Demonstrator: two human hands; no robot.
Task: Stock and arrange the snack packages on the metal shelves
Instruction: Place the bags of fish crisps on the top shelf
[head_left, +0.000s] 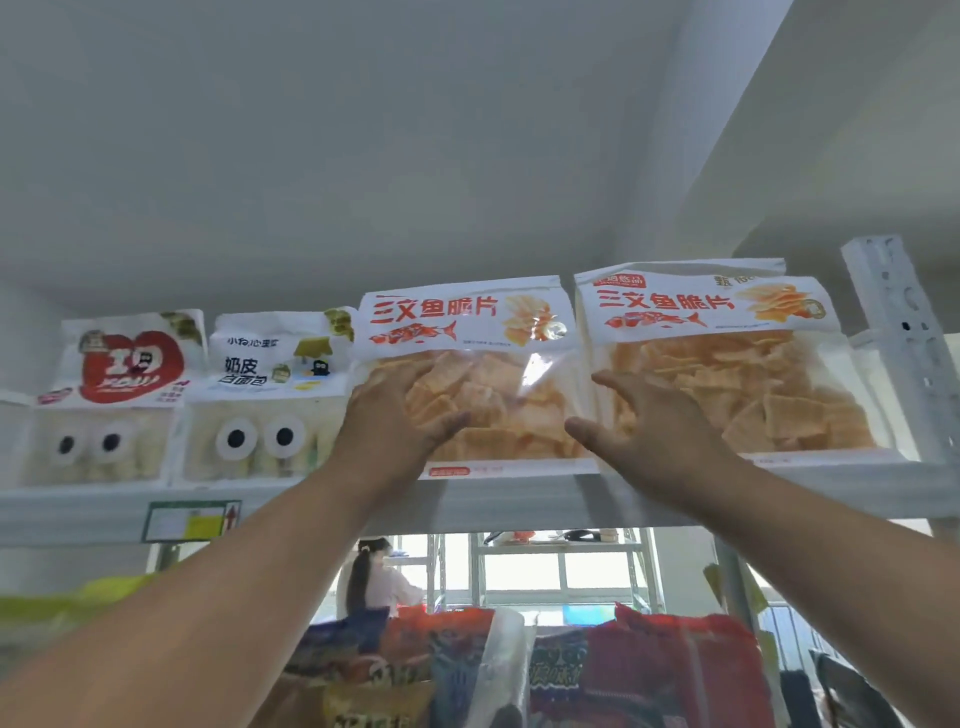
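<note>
Four snack bags are stood upright in a row along the top shelf (519, 501) of a white metal rack. At the far left a red-heart bag (111, 395) is seen, and just beside it a bread bag (270, 395), both printed with round cartoon eyes. To the right, two crisp bags with red lettering and a fish picture are set side by side: the left crisp bag (498, 364) and the right crisp bag (727, 358). The left hand (402, 415) is laid flat against the clear front of the left crisp bag, fingers straight and spread, nothing gripped. The right hand (649, 436) is held open at the seam between the two crisp bags, fingers spread and lightly bent; whether the fingertips touch the right crisp bag cannot be told. A rack post (904, 343) is seen at the right. On the lower shelf, coloured packets (649, 670) are crowded together. A person (379, 582) is seen far behind the rack.
</note>
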